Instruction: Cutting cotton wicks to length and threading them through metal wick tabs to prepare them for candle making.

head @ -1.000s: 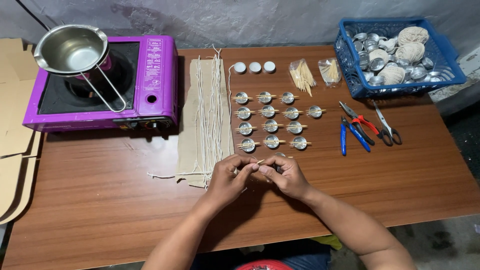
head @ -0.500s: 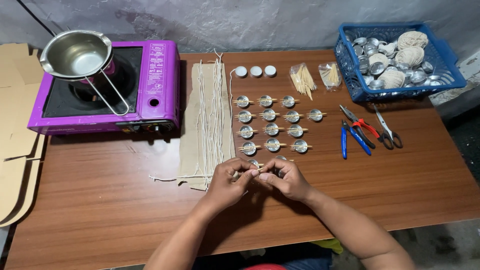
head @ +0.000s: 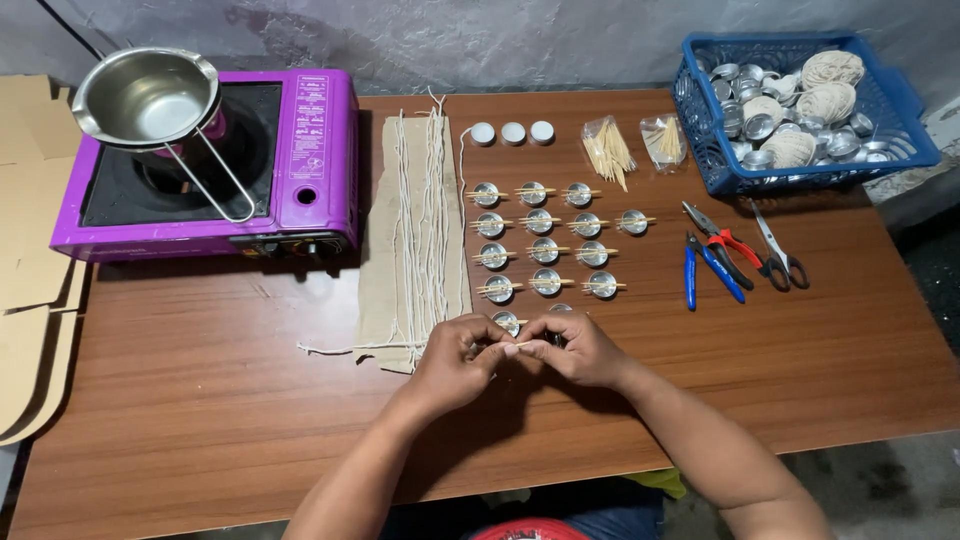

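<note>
Both hands together near the front edge of the counter [head: 200, 400], about mid-width. Left hand [head: 455, 360] and right hand [head: 580, 348] fingertip to fingertip, grips pinched shut on a thin pale stick [head: 512, 345] held between them; small metal cup [head: 507, 322] just behind the fingers, partly hidden. Rows of metal cups with sticks across them [head: 545, 250] just beyond the hands. Strands of white wick on a tan cloth [head: 420, 230] to the left of the rows. Purple stove [head: 310, 170] with steel pot [head: 145, 100] at back left corner. Blue basket [head: 900, 110] at back right corner; blue pliers [head: 690, 275], red pliers [head: 735, 250] and scissors [head: 780, 250] in front of it. Bundled sticks in a clear bag [head: 608, 150] toward the back edge.
</note>
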